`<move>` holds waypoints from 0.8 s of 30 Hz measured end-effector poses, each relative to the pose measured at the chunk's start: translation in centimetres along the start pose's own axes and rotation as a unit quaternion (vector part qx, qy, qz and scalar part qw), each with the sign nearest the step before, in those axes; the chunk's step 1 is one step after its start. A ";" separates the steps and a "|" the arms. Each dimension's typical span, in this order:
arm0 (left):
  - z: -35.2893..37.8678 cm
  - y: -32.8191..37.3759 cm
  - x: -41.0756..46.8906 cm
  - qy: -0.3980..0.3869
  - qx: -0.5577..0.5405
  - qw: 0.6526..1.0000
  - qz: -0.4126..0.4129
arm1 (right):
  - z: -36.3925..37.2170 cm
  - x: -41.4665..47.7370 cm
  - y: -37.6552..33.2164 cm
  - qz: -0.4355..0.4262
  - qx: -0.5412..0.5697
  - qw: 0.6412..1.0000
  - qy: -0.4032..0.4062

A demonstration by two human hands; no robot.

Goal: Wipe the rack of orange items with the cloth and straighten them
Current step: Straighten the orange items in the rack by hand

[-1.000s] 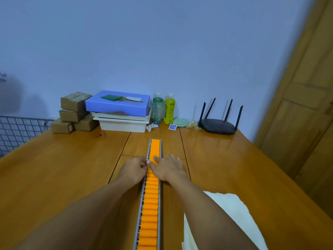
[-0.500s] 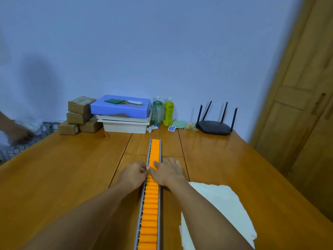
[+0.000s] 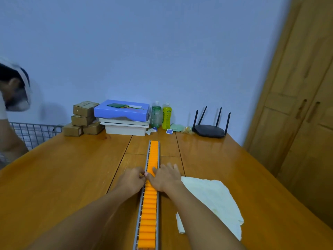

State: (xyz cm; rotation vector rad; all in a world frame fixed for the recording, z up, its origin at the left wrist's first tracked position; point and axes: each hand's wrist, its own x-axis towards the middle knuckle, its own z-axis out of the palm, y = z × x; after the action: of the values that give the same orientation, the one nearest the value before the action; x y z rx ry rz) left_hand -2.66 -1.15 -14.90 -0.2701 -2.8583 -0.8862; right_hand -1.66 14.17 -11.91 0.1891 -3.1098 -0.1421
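Note:
A long grey metal rack point(image 3: 148, 156) filled with a row of orange items point(image 3: 154, 154) runs down the middle of the wooden table point(image 3: 68, 170), away from me. My left hand point(image 3: 132, 180) is at the rack's left rail, fingers curled and pinching at its edge. My right hand point(image 3: 164, 176) lies across the orange items, palm down, thumb meeting my left fingers. A pale cream cloth point(image 3: 212, 201) lies flat on the table to the right of the rack, partly under my right forearm; neither hand holds it.
At the table's far edge stand brown cardboard boxes point(image 3: 83, 118), a blue box on white trays point(image 3: 124, 114), two bottles point(image 3: 162, 115) and a black router point(image 3: 210, 129). A wire basket point(image 3: 36, 132) and another person point(image 3: 10, 98) are at the left. Wooden cupboard doors point(image 3: 302, 105) fill the right.
Both hands stay at the same spot on the rack. My view has tilted up a little, and a person has come into view at the left edge.

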 end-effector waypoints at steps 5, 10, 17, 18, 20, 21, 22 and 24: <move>-0.3 0.1 -1.7 -0.005 0.000 1.000 -0.002 | 0.0 -2.0 -0.2 -0.003 -0.004 1.000 0.003; -0.4 0.7 -3.4 -0.002 -0.001 1.000 -0.005 | 0.0 -3.7 -0.4 -0.010 -0.015 1.000 0.005; -0.9 1.7 -5.6 0.000 -0.003 1.000 -0.002 | -0.2 -6.0 -0.7 -0.017 -0.008 1.000 0.009; -1.0 1.7 -5.9 0.001 0.001 1.000 0.001 | -0.1 -6.3 -0.8 -0.017 -0.006 1.000 0.011; -1.0 1.8 -6.4 0.002 0.006 1.000 0.004 | -0.1 -7.0 -0.9 -0.015 -0.003 1.000 0.012; -1.0 1.8 -6.7 0.002 0.009 1.000 0.004 | -0.1 -7.3 -1.0 -0.013 0.001 1.000 0.011; -1.0 1.8 -7.1 0.001 0.010 1.000 0.003 | -0.1 -7.6 -1.0 -0.012 0.005 1.000 0.009; -1.0 1.7 -7.7 0.004 0.011 1.000 0.002 | -0.1 -8.3 -1.1 -0.011 0.010 1.000 0.005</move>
State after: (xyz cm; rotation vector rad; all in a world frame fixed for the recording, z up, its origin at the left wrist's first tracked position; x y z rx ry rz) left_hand 5.24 -1.37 -14.53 -0.2703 -2.8573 -0.8518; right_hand 6.69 14.10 -12.02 0.2237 -3.1014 -0.1110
